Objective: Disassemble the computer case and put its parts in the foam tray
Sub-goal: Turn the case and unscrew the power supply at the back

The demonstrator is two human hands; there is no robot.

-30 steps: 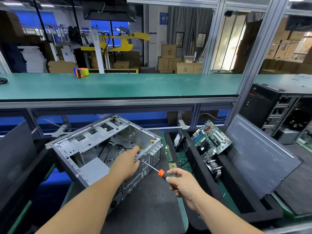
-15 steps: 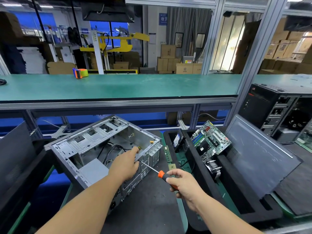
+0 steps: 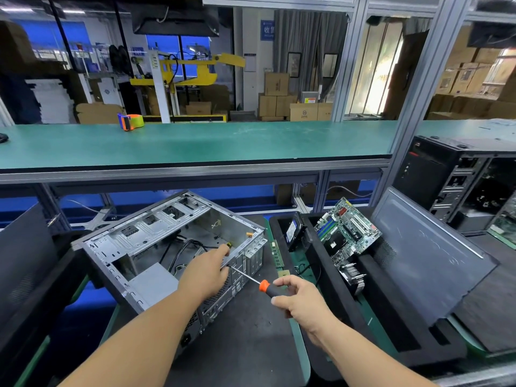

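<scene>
Opened computer case [image 3: 156, 247] lying on its side on the dark desk [image 3: 245, 344], just left of the black foam tray [image 3: 391, 317] holding a motherboard [image 3: 346, 233]. Left hand [image 3: 206, 275] gripping the case's rear edge, fingers curled over the rim. Right hand [image 3: 298, 300] pinching an orange-collared screwdriver [image 3: 251, 280], tip touching the rear panel beside the left hand.

The computer case [image 3: 173, 247] and foam tray [image 3: 321, 317] are carried by the bench [image 3: 245, 344]; a tape dispenser [image 3: 131, 121] lies on the far shelf [image 3: 223, 143].
</scene>
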